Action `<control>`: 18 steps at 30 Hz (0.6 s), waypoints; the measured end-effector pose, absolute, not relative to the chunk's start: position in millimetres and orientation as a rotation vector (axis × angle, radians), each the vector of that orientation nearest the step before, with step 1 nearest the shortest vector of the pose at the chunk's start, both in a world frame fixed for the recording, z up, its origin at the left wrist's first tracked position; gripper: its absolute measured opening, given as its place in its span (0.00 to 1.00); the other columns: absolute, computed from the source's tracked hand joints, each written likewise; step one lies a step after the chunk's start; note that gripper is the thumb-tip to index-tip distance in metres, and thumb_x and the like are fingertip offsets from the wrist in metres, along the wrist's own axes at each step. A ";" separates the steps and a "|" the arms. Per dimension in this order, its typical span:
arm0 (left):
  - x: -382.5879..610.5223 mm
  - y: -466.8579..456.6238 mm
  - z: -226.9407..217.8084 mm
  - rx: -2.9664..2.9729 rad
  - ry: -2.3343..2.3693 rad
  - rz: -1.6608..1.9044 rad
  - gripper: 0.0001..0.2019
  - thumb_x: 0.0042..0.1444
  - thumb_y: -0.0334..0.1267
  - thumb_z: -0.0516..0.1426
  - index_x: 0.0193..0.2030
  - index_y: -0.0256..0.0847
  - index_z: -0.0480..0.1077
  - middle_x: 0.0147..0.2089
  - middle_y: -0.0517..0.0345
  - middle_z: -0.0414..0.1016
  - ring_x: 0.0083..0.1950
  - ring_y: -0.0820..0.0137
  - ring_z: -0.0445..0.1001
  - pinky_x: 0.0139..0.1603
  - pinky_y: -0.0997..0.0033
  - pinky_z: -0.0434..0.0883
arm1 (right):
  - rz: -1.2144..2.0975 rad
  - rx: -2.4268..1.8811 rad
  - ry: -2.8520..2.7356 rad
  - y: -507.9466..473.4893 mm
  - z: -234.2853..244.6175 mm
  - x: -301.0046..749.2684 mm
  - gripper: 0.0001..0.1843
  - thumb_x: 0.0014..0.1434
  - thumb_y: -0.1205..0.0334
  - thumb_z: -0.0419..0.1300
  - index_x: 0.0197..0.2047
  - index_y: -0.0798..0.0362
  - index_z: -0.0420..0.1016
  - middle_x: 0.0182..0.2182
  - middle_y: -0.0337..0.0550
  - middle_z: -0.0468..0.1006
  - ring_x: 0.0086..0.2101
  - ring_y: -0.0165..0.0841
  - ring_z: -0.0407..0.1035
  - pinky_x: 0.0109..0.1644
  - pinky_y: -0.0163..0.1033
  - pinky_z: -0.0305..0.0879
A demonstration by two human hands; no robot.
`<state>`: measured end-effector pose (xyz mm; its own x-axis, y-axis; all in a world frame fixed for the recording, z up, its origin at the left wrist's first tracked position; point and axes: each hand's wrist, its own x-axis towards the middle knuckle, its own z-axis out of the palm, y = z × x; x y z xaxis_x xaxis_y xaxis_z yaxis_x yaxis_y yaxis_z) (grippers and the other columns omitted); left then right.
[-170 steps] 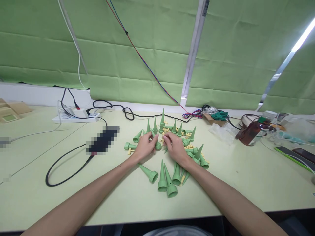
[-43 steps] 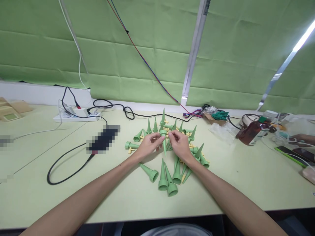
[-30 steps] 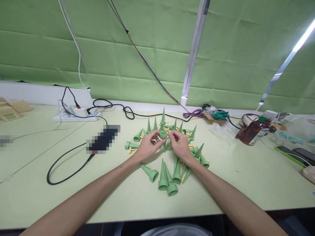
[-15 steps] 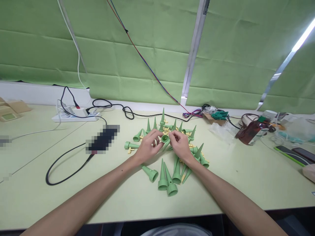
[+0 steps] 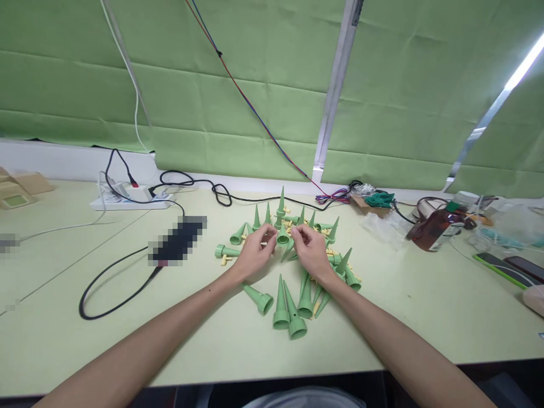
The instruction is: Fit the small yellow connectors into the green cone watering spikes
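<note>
A green plastic watering spike (image 5: 283,237) sits between my hands, its pointed end up and its round open end facing me. My left hand (image 5: 257,249) is closed at its left side, with the fingertips against it. On the other side, my right hand (image 5: 310,246) makes a pinch close to the spike; whatever is between those fingertips is too small to make out. Around both hands lie several more green spikes (image 5: 280,306), some upright, some on their sides. Small yellow valves (image 5: 224,260) are scattered among them.
A black device (image 5: 178,241) with a cable lies to the left, before a white power strip (image 5: 131,201). At the right are a brown bottle (image 5: 437,226), a crumpled plastic bag (image 5: 385,228) and a green-edged phone (image 5: 505,267). The table's front edge runs below my forearms.
The spike between my hands has tilted, its tip now upward and its open end lower. My left fingers have shifted slightly left. The right hand has hardly moved.
</note>
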<state>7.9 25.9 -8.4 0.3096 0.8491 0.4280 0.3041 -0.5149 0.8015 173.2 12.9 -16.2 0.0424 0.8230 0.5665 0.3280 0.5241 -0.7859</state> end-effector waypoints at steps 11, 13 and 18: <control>7.8 26.7 -7.0 1.586 0.788 0.886 0.19 0.59 0.56 0.54 0.35 0.39 0.66 0.21 0.62 0.69 0.18 0.73 0.67 0.20 0.72 0.65 | 0.487 -1.018 -1.614 11.6 -13.1 172.7 0.14 0.64 0.55 0.52 0.30 0.53 0.71 0.21 0.35 0.65 0.23 0.28 0.58 0.28 0.34 0.53; 7.2 25.9 -6.2 1.642 0.803 0.919 0.18 0.59 0.55 0.56 0.32 0.40 0.64 0.21 0.63 0.68 0.19 0.73 0.68 0.21 0.73 0.66 | 0.478 -1.028 -1.628 11.8 -13.8 172.8 0.14 0.64 0.55 0.53 0.30 0.53 0.70 0.22 0.35 0.66 0.23 0.28 0.58 0.28 0.34 0.54; 6.8 24.3 -4.8 1.777 0.859 1.001 0.17 0.58 0.52 0.57 0.30 0.40 0.63 0.21 0.64 0.66 0.21 0.73 0.69 0.22 0.74 0.66 | 0.478 -1.043 -1.635 12.6 -15.5 172.7 0.14 0.63 0.56 0.53 0.29 0.53 0.70 0.22 0.36 0.68 0.23 0.28 0.59 0.28 0.34 0.54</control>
